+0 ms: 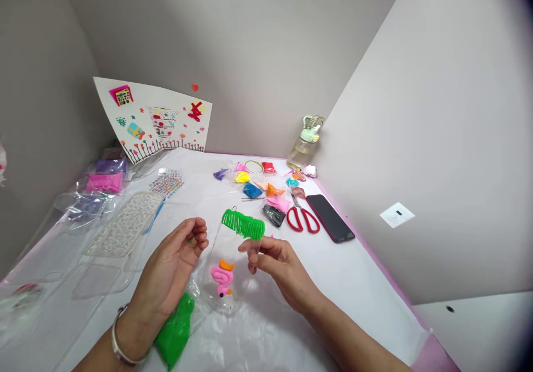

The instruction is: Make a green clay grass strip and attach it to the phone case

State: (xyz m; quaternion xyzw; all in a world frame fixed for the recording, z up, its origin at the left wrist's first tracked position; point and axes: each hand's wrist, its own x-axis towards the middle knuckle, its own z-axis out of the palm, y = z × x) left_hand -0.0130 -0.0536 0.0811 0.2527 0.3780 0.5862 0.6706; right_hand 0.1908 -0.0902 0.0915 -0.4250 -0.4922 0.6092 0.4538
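A clear phone case is held up at its right edge by my right hand, between thumb and fingers. Across the case's far end lies a ridged green clay strip. Nearer its other end sits a pink clay flamingo shape with an orange piece on it. My left hand hovers left of the case, apart from it, fingers curled in. A speck of green clay shows between those fingers. Below the left wrist lies a bag of green clay.
Small bags of coloured clay lie mid-table, including a black one. Red-handled scissors and a phone lie to the right. A bottle stands by the wall. Leftward are a patterned clear sheet, rhinestones and a drawing.
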